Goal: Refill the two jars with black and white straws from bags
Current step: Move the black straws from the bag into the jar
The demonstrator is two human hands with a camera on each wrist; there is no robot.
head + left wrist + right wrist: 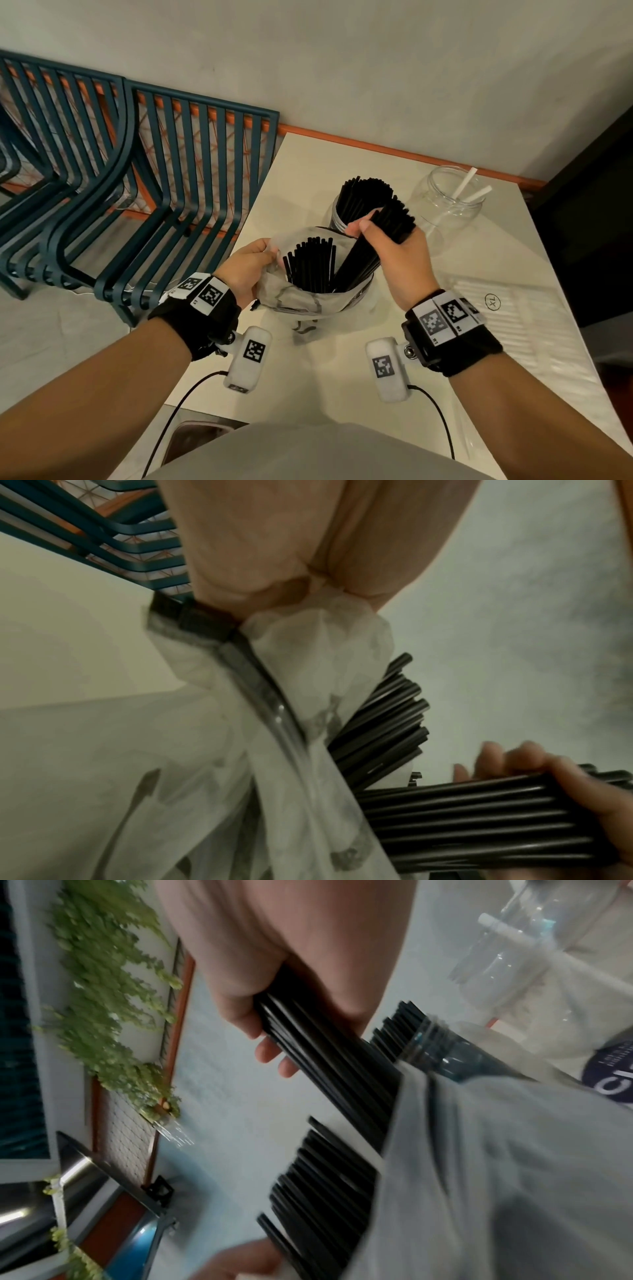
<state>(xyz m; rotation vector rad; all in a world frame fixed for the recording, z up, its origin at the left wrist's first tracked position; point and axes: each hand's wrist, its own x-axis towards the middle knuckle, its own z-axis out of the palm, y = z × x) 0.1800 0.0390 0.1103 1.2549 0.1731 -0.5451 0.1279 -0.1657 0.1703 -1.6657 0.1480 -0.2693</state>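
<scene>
A white plastic bag (291,298) of black straws (310,265) stands upright on the white table (342,387). My left hand (248,267) pinches the bag's left rim (308,631) and holds it wide. My right hand (387,246) grips a thick bundle of black straws (373,240) whose lower ends are still inside the bag; the same bundle (329,1053) shows in the right wrist view. Behind the bag a clear jar (339,214) is packed with black straws (364,197). Further right a second clear jar (445,202) holds two white straws (471,188).
A clear bag of white straws (513,329) lies flat on the table at the right. Blue slatted metal chairs (144,185) stand left of the table. A grey wall is behind, and a dark panel (596,212) borders the table's right side.
</scene>
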